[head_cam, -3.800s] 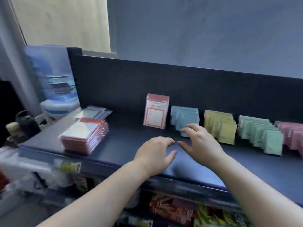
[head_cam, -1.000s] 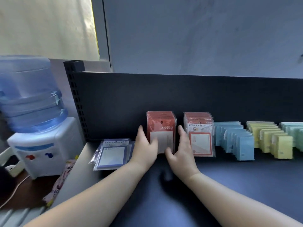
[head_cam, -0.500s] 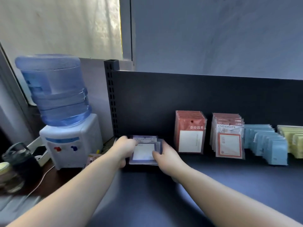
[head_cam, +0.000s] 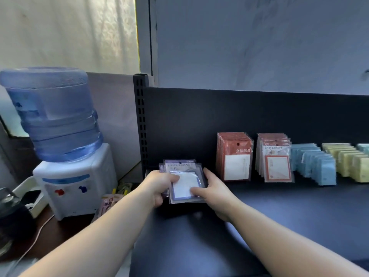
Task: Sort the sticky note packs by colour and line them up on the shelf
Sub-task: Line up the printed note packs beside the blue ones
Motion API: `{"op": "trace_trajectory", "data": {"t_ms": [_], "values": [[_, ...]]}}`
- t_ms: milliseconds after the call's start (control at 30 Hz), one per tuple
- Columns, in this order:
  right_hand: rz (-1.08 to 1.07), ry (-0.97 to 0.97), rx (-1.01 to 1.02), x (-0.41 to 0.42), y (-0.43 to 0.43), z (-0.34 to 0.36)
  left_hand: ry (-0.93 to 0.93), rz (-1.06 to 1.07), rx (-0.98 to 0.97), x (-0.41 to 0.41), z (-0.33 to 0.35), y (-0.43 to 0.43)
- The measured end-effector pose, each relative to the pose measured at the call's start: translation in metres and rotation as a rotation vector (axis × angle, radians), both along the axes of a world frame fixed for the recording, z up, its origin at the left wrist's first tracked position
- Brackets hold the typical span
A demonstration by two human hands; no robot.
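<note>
A stack of purple sticky note packs [head_cam: 182, 166] lies at the left end of the dark shelf [head_cam: 279, 216]. My left hand [head_cam: 158, 185] grips its left side and my right hand [head_cam: 214, 191] grips its right side, thumbs on the top pack. To the right, two rows of red packs [head_cam: 235, 158] [head_cam: 276, 160] stand upright against the back panel. Beyond them stand a row of blue packs [head_cam: 315, 166], a row of yellow packs [head_cam: 347, 160] and, cut by the frame's right edge, pale green packs [head_cam: 364, 147].
A water dispenser with a blue bottle [head_cam: 58, 124] stands on a brown desk left of the shelf. The shelf's perforated black upright [head_cam: 140, 120] and back panel rise behind the packs. A dark container [head_cam: 10, 214] sits at far left.
Both hands left the upright red packs and went left to the purple stack. They now hold it from both sides, and it sits slightly nearer than half a second ago.
</note>
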State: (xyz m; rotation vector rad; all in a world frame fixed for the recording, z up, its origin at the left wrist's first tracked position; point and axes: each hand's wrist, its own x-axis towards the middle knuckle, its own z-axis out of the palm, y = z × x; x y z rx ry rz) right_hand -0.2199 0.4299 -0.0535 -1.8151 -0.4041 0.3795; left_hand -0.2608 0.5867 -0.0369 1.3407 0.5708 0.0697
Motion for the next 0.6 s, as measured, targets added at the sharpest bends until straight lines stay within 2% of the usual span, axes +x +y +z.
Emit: {"op": "trace_trajectory", "data": {"t_ms": [133, 200, 333, 600], "values": [[-0.133, 0.037, 0.236, 0.006, -0.004, 0.008, -0.258, -0.04, 0.085, -0.006, -0.008, 0.002], [-0.144, -0.058, 0.278, 0.008, -0.009, 0.015, -0.398, -0.069, 0.152, -0.01, -0.01, 0.004], [-0.221, -0.323, 0.14, 0.003, -0.014, 0.018, -0.458, -0.144, 0.19, -0.014, -0.018, 0.006], [-0.222, -0.603, -0.071, 0.001, -0.018, 0.019, -0.445, -0.045, 0.068, -0.007, -0.025, -0.004]]}}
